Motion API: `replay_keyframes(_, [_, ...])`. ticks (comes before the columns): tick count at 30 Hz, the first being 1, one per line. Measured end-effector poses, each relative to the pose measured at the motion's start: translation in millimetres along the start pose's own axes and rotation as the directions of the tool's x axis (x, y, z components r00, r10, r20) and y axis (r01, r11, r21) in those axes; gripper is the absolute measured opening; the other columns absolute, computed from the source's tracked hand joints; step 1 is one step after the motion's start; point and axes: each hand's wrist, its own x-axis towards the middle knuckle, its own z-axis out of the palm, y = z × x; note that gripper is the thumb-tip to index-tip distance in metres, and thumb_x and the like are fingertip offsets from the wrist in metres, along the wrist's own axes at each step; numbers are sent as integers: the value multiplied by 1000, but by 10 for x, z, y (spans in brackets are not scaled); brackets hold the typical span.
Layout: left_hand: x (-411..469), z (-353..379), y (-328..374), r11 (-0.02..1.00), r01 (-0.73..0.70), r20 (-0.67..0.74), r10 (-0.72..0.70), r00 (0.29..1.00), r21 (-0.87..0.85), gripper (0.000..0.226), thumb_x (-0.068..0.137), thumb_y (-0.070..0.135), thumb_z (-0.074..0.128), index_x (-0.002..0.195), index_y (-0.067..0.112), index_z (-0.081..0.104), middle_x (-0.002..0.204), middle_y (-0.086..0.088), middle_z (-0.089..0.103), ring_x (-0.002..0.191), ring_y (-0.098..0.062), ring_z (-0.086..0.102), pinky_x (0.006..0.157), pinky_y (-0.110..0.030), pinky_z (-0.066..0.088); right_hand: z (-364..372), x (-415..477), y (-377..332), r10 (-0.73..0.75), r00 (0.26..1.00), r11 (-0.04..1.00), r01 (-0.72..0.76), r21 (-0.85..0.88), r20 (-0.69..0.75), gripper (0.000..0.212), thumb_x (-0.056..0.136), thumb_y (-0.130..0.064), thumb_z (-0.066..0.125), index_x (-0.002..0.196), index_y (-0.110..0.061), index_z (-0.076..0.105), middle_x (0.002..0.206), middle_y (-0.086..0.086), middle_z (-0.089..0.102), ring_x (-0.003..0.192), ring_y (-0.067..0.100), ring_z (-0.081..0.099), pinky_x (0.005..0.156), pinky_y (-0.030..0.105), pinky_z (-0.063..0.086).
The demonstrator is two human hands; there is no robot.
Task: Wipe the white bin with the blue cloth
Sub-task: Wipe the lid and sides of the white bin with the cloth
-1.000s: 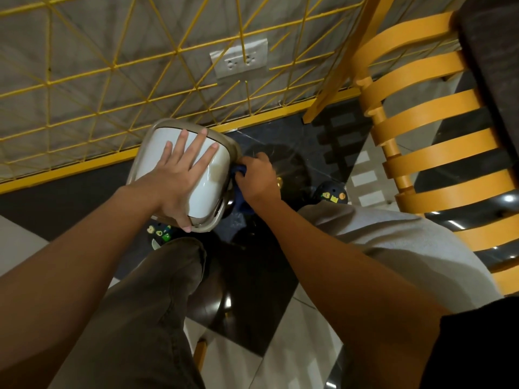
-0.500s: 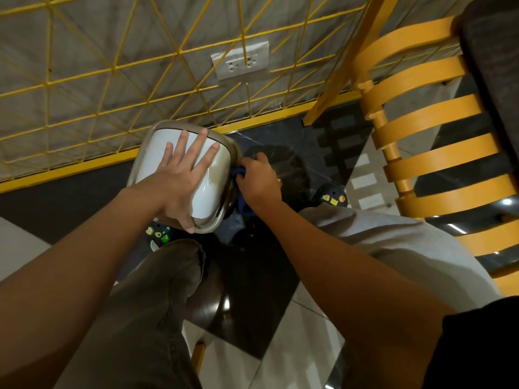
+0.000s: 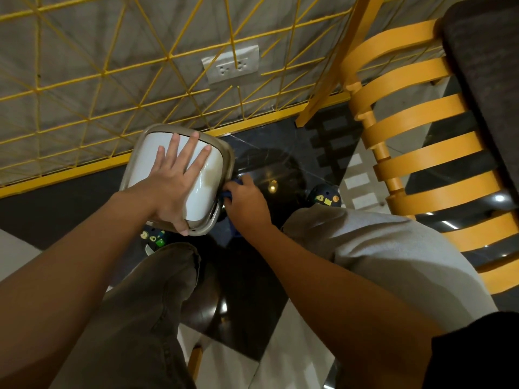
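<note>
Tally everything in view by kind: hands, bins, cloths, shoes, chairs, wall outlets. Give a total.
Hands: 2, left hand and right hand
White bin: 1
Blue cloth: 1
Shoes: 2
Orange chair: 1
Wall outlet: 1
Total: 8

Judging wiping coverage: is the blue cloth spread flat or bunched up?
Bunched up: the right hand grips the blue cloth in curled fingers against the side of the white bin; only small folds show beside them.
</note>
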Motion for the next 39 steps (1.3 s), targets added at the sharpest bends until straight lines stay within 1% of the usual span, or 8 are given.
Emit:
replay_keyframes(8, [12, 37, -14, 1000, -3, -3, 3, 1000, -11, 156, 45, 57, 84, 122, 21, -47, 139, -14, -49, 129, -43, -39, 111, -54, -12, 57, -18, -8, -32, 999, 999, 32, -12, -33, 24, 90, -14, 54, 113, -6, 59, 126, 15, 46, 102, 29, 56, 88, 32, 48])
replay_keyframes(19, [21, 57, -25, 1000, 4, -1, -4, 1000, 31, 155, 47, 57, 83, 119, 22, -50, 138, -15, -50, 129, -42, -40, 111, -53, -13, 266, -328, -54, -102, 987, 991, 111, -76, 121, 31, 91, -12, 53, 122, -8, 52, 130, 13, 42, 109, 28, 51, 92, 37, 48])
replay_keyframes(22, [19, 65, -32, 998, 16, -15, -15, 1000, 54, 155, 47, 56, 84, 120, 21, -49, 138, -15, -49, 129, -42, -40, 111, -52, -12, 187, -272, -44, -49, 984, 999, 44, 32, 172, 30, 90, -15, 55, 120, -11, 56, 130, 11, 43, 110, 27, 53, 94, 33, 47])
replay_keyframes(24, [19, 59, -15, 997, 29, -17, -27, 999, 71, 156, 47, 56, 84, 123, 19, -48, 139, -15, -49, 130, -42, -39, 111, -52, -12, 84, -192, 0, 27, 965, 975, -84, 207, 262, 28, 88, -15, 59, 115, -11, 61, 125, 11, 50, 109, 25, 55, 92, 28, 43])
replay_keyframes(28, [-9, 75, 25, 994, 85, -33, -83, 996, 73, 158, 47, 55, 85, 127, 19, -46, 137, -16, -51, 130, -42, -38, 110, -53, -15, -54, -71, 134, 136, 890, 808, -354, 471, 434, 26, 82, -11, 65, 108, -11, 65, 118, 11, 62, 110, 24, 56, 93, 31, 45])
replay_keyframes(34, [-159, 184, 79, 985, 111, -134, -129, 983, -132, 140, 61, 47, 81, 138, 28, -33, 131, -9, -57, 130, -39, -40, 109, -52, -17, -143, -86, 220, 214, 879, 482, -475, 736, 426, 14, 86, -6, 57, 96, -15, 58, 106, 7, 58, 96, 18, 54, 76, 25, 46])
replay_keyframes(36, [-243, 220, 199, 940, 94, -226, -174, 958, -328, 120, 68, 45, 77, 147, 28, -12, 145, -9, -42, 137, -35, -29, 113, -49, -9, -148, -96, 242, 243, 857, 350, -514, 783, 455, 13, 87, -8, 55, 94, -18, 59, 108, 6, 58, 95, 17, 55, 76, 26, 47])
replay_keyframes(39, [-374, 259, 497, 743, 61, -375, -405, 834, -666, 72, 77, 35, 72, 137, 19, 37, 145, -11, 12, 134, -33, 20, 110, -41, 25, -143, -118, 243, 277, 821, 167, -553, 816, 499, 23, 86, -13, 53, 108, -15, 58, 109, 6, 58, 96, 18, 57, 75, 28, 47])
